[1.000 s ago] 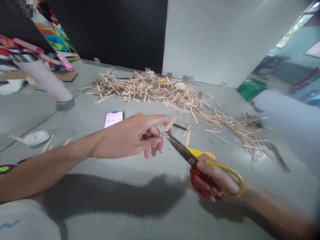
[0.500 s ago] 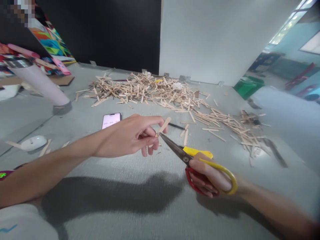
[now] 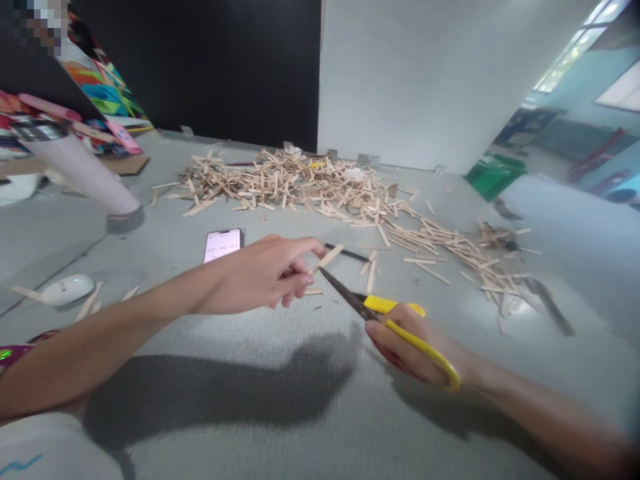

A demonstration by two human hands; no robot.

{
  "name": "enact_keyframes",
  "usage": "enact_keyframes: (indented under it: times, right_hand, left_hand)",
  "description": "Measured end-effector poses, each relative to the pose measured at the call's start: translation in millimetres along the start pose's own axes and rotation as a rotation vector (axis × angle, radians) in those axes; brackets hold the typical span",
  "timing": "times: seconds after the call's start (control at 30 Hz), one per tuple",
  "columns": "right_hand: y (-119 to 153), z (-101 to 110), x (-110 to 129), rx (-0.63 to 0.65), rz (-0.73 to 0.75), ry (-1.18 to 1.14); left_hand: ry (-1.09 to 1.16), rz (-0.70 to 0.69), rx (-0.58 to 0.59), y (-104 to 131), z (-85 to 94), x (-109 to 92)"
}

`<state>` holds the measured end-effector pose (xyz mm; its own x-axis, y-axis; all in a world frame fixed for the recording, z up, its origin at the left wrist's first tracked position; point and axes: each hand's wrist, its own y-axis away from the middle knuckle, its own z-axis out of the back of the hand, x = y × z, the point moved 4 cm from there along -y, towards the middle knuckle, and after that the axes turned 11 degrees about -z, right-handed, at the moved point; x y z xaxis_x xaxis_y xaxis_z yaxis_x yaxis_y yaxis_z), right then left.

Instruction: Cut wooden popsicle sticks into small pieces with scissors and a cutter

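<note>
Low above the grey tabletop [image 3: 240,457], the person's right hand [image 3: 407,343] has its fingers curled round the yellow handle of a pair of dark-bladed metal scissors [image 3: 350,298], whose blades lie close together and point towards the left hand [image 3: 270,275]. That hand pinches a short, flat, pale wooden stick [image 3: 331,257] between thumb and fingers — the scissor tips are right at it, though whether they touch is too fine to tell. Careful work here, I judge, calls for a firm pinch, fingertips tucked clear of the blades, and small, slow movements of the points. Just behind the scissors lies a yellow-handled tool [image 3: 393,306], and past the left wrist a phone with a lit white screen [image 3: 223,243]. Farther back spreads a broad, loose heap of pale wooden sticks [image 3: 280,180]. Level with it, at the left, stands a pale lilac cylindrical bottle with a metallic top [image 3: 83,170] — contents hidden. Farthest off, at the right, a green bin [image 3: 495,177] is too blurred to show its contents.
</note>
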<state>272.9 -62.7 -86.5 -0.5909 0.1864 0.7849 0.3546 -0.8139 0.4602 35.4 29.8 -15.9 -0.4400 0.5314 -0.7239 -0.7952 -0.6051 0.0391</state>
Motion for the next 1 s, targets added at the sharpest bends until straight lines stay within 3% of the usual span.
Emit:
enact_keyframes:
  times: [0.13, 0.43, 0.63, 0.77, 0.9, 1.0]
  right_hand:
    - [-7.0, 1.2, 0.4, -0.152, 0.045, 0.193]
    - [-18.8, -7.3, -14.0, -0.543, 0.176, 0.522]
    - [-12.8, 23.9, -11.5, -0.774, 0.204, 0.412]
    - [-8.9, 34.4, -3.5, -0.696, 0.160, 0.338]
    - [-4.3, 24.4, 5.2, -0.407, 0.068, 0.322]
    - [1.0, 19.1, 6.9, -0.270, 0.064, 0.204]
  left_hand:
    - [-0.032, 0.055, 0.013, -0.1, 1.1, 2.6]
    - [-0.111, 0.041, 0.063, 9.4, 1.1, 12.3]
    - [-0.242, 0.109, -0.066, 13.6, 15.1, 24.6]
    - [-0.172, 0.048, -0.094, 6.6, 17.6, 11.3]
    - [-0.060, -0.028, -0.149, 6.5, 14.1, -5.0]
    - [-0.065, -0.054, -0.210, 8.5, 14.9, -10.3]
